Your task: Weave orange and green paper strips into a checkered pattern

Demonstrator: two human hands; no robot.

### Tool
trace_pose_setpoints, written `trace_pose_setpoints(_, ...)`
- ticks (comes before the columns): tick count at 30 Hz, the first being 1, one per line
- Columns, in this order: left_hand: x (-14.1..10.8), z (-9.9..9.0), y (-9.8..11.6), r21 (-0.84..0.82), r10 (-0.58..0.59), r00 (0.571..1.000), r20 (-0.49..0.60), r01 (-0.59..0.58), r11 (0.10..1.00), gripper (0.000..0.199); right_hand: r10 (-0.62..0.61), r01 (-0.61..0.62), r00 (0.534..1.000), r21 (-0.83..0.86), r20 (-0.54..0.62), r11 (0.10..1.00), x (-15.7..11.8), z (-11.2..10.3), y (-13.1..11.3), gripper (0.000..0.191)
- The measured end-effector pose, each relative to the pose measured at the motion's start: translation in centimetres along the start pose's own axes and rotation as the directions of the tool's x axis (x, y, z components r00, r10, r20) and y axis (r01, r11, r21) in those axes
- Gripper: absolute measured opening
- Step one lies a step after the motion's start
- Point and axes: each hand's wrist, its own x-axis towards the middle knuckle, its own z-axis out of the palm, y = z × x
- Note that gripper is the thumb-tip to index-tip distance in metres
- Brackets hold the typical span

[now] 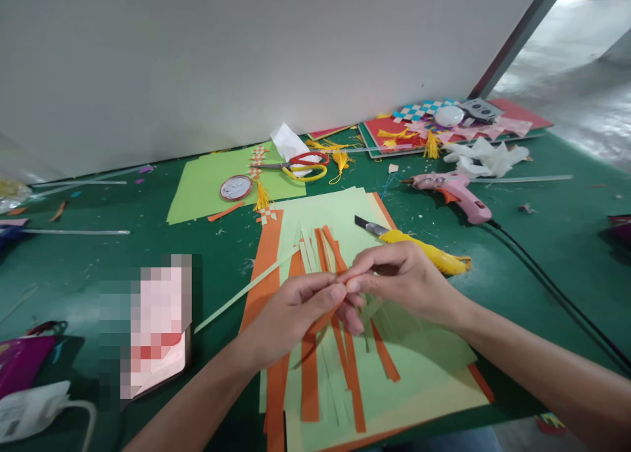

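Note:
My left hand (300, 307) and my right hand (407, 282) meet at the fingertips above the paper. Both are closed in a pinch on a narrow orange paper strip (323, 322); its end between the fingers is mostly hidden. Below them, loose orange strips (310, 380) and pale green strips (302, 242) lie across light green paper sheets (419, 380), with orange sheets showing at the edges. Just beyond my right hand is a utility knife (424, 249) with a yellow-wrapped handle, its blade pointing away to the left.
Yellow-and-red scissors (300, 167), a round tin (236, 187) and a yellow tassel (262, 197) lie farther back. A pink glue gun (458, 192) with a black cord (557, 281) is at right. Left are a blurred-out phone (160, 340) and a white charger (32, 406). A wall stands behind.

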Motion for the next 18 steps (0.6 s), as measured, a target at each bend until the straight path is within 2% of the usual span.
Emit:
trace_pose_setpoints(5, 0.04, 0.1, -0.08, -0.052, -0.009, 1.0, -0.003, 0.009, 0.999, 0.037, -0.018, 0.018, 1.0, -0.032, -0.006, 0.999, -0.01, -0.17, 0.07, 0.009)
trace_pose_setpoints(11, 0.12, 0.1, 0.0, -0.054, -0.003, 1.0, -0.009, 0.003, 0.999, 0.036, -0.035, 0.024, 0.998, -0.164, -0.061, 0.986, 0.03, -0.36, -0.32, 0.011)
trace_pose_setpoints(18, 0.12, 0.14, 0.07, -0.084, 0.022, 1.0, -0.002, -0.022, 0.996, 0.033, -0.036, 0.033, 0.999, -0.126, -0.024, 0.992, -0.09, -0.2, -0.33, 0.009)
